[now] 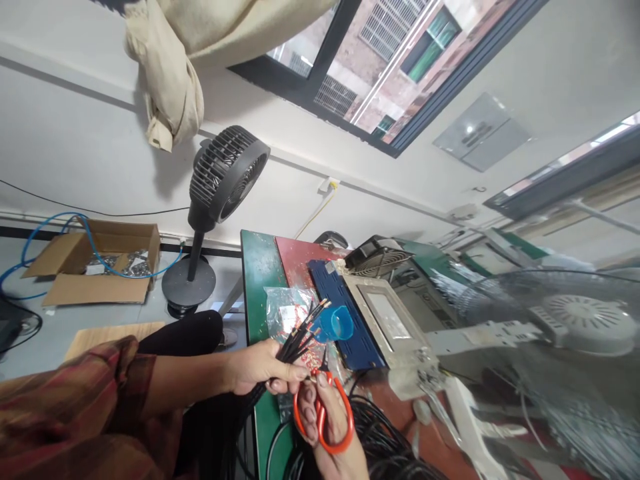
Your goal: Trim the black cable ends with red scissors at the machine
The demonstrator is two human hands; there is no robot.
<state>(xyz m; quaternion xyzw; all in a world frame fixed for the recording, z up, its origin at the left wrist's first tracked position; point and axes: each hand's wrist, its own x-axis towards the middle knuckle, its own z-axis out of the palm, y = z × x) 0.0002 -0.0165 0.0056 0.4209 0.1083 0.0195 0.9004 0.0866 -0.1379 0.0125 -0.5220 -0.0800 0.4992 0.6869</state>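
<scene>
My left hand (pixel 260 365) grips a bundle of black cables (pixel 303 330) whose stripped copper ends fan out toward the upper right, over the table. Just below it, my right hand (pixel 327 427) has its fingers through the orange handles of a pair of scissors (pixel 325 417). The scissor blades point up toward the cable bundle and are mostly hidden behind it. More black cable (pixel 385 443) lies coiled on the table under and to the right of my right hand.
The green and red table (pixel 260 267) carries a clear plastic bag (pixel 285 307), a blue scoop (pixel 336 325), a dark blue tray (pixel 350 333) and grey machine parts (pixel 395 320). A black floor fan (pixel 220 180) and an open cardboard box (pixel 100 263) stand at left.
</scene>
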